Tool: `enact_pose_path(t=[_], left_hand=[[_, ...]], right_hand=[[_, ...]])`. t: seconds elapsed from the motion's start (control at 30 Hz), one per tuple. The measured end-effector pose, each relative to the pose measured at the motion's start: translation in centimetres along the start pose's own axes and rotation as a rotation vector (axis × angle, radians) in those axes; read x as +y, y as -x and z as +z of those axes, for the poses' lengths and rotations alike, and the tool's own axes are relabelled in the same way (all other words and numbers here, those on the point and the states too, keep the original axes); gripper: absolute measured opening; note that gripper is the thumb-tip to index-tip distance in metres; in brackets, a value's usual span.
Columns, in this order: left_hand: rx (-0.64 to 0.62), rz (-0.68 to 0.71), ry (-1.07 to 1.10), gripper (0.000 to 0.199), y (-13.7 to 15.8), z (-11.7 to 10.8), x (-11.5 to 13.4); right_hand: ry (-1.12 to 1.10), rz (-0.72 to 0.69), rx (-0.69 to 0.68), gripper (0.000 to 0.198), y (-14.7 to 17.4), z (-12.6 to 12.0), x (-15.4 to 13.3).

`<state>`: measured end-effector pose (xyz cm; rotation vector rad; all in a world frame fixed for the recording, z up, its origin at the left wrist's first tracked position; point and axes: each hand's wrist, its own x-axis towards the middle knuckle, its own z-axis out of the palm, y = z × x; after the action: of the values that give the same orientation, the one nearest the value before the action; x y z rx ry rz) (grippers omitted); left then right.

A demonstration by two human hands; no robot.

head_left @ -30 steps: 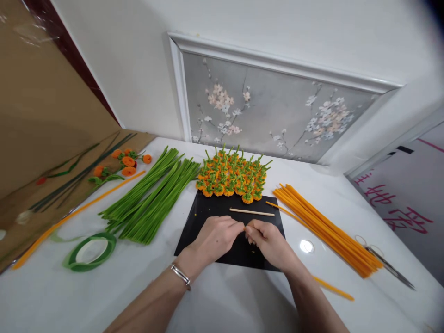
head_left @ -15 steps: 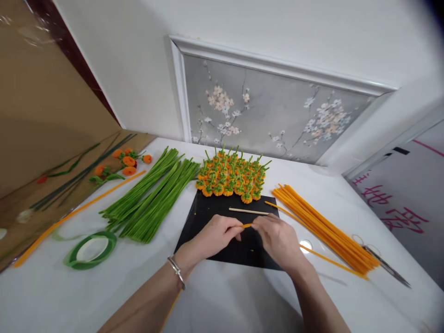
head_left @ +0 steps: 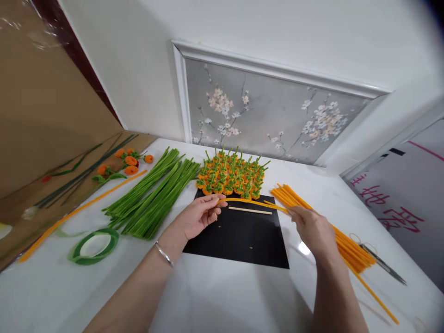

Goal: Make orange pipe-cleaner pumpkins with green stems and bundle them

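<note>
An orange pipe cleaner [head_left: 255, 202] stretches in a slight arc between my two hands, above a black mat [head_left: 236, 240]. My left hand [head_left: 203, 213] pinches its left end with thumb and fingertips, the other fingers curled. My right hand [head_left: 314, 229] is closed around it farther along; a long orange length shows beyond that hand, toward the lower right. Under the arc a thin wooden stick [head_left: 249, 210] lies on the mat. Behind it stand rows of small orange flowers with green stems [head_left: 229, 175]. My right hand partly hides a pile of orange pipe cleaners [head_left: 350, 247].
Green pipe cleaners [head_left: 156, 199] lie in bundles on the left, beside a roll of green tape [head_left: 93, 246]. Several finished orange flowers [head_left: 131, 161] rest on brown cardboard [head_left: 62, 178]. Scissors [head_left: 385, 266] lie at the right. A wall with a framed floral panel [head_left: 263, 106] closes the back.
My hands have moved apart, from close together over the mat: the left up and left, the right to the right. A longer length of orange pipe cleaner now spans between them.
</note>
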<state>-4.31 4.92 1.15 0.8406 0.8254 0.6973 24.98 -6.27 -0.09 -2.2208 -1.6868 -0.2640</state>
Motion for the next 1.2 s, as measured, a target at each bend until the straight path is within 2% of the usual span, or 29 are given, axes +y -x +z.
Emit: enact_pose_path(t=[0.1,0.17,0.23,0.3,0.37,0.47,0.6,0.8,1.03,1.2], left_hand=[[0.008,0.033,-0.080,0.016,0.0,0.4,-0.6],[-0.003,0.065,-0.160,0.014,0.0,1.0,-1.3],[-0.019,0.096,-0.247,0.013,0.1,1.8,-2.0],[-0.040,0.118,-0.319,0.017,0.2,2.5,-2.5],[-0.076,0.134,-0.386,0.022,0.2,3.0,-2.9],[-0.132,0.178,-0.474,0.027,0.3,3.3,-3.2],[-0.107,0.228,-0.507,0.030,0.2,3.3,-3.0],[0.029,0.279,-0.475,0.025,0.0,3.2,-2.8],[0.198,0.381,-0.552,0.028,-0.6,2.0,-2.9],[0.293,0.429,-0.629,0.030,-0.8,1.3,-2.5]], right_hand=[[0.055,-0.051,0.023,0.024,0.1,0.7,0.9],[0.033,-0.099,0.122,0.023,0.0,1.0,0.1],[-0.049,-0.145,0.246,0.025,0.1,0.9,-2.0],[-0.184,-0.272,0.313,0.028,0.3,0.8,-5.0],[-0.308,-0.442,0.220,0.028,0.6,0.9,-7.9],[-0.364,-0.554,0.057,0.031,1.2,1.3,-10.7],[-0.350,-0.443,-0.063,0.031,1.5,2.1,-10.6],[-0.096,-0.292,-0.067,0.021,0.4,2.7,-9.1],[-0.013,-0.223,-0.070,0.017,-0.7,3.7,-8.7],[0.013,-0.270,-0.073,0.014,-0.5,3.8,-9.2]])
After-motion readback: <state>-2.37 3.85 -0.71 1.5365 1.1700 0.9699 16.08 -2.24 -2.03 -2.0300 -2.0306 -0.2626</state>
